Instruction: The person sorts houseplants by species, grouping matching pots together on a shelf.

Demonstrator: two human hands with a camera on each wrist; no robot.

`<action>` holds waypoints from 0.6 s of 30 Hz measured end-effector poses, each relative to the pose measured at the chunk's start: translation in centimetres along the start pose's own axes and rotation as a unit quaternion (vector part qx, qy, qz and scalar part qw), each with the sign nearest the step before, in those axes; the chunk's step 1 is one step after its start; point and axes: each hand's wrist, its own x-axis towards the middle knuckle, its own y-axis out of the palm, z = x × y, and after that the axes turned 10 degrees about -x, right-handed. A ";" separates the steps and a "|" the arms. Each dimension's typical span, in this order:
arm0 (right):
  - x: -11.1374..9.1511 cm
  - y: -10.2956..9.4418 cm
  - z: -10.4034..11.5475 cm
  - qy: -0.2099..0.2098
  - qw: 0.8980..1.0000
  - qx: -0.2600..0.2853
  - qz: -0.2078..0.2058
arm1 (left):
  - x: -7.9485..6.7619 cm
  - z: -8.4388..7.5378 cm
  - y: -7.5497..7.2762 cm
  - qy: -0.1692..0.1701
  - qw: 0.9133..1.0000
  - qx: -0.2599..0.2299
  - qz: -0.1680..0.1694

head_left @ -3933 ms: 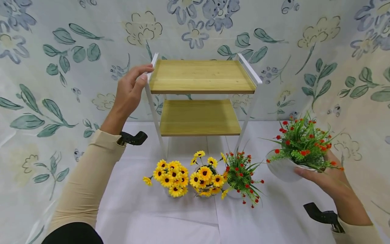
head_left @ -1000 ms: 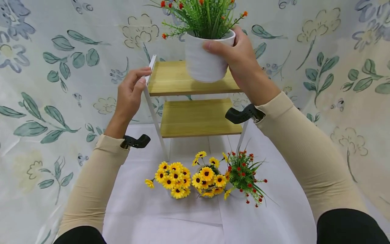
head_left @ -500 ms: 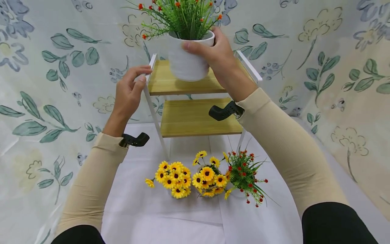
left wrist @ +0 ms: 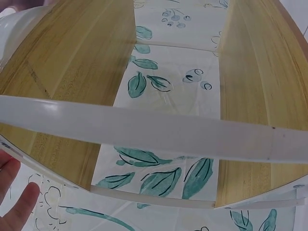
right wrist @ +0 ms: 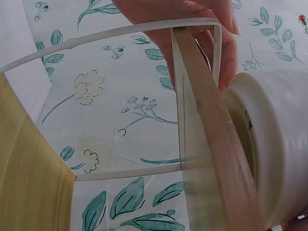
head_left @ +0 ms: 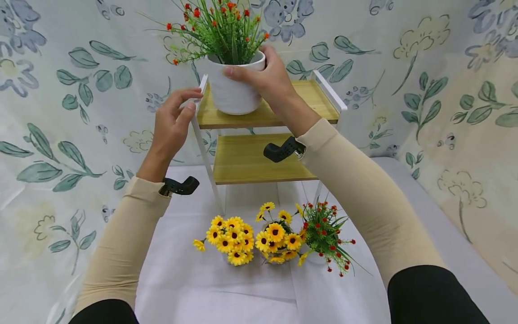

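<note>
My right hand [head_left: 273,83] grips a white pot [head_left: 234,92] by its right side, thumb in front near the rim. Out of the pot grows a green plant [head_left: 226,38] with small red and orange flowers. The pot is upright over the left part of the top board [head_left: 299,103] of a two-tier shelf. In the right wrist view the pot base [right wrist: 245,125] sits close to the board's edge, slightly tilted to it. My left hand [head_left: 171,123] rests its fingertips at the shelf's white left side rail [head_left: 203,82], thumb apart from the fingers.
In front of the shelf stand two pots of yellow flowers [head_left: 230,238] [head_left: 279,238] and a red-flowered plant [head_left: 325,229]. The lower board [head_left: 259,157] lies beneath the top one. White cloth [head_left: 218,297] covers the table, and a flower-patterned backdrop [head_left: 376,58] hangs behind.
The right hand has carried the potted plant from the right side up over the top board, then leftward and slightly down. The left hand has stayed at the left rail.
</note>
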 end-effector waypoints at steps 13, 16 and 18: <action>1.0 1.3 -0.7 0.011 1.000 -0.015 0.011 | 0.1 1.0 -0.2 0.016 1.000 -0.004 0.005; 1.2 1.6 -0.8 0.015 0.999 -0.029 0.011 | 0.0 0.4 -0.2 0.019 1.000 -0.003 0.005; 1.3 1.7 -0.8 0.019 0.999 -0.031 0.014 | 0.0 0.4 -0.4 0.021 1.000 -0.001 0.006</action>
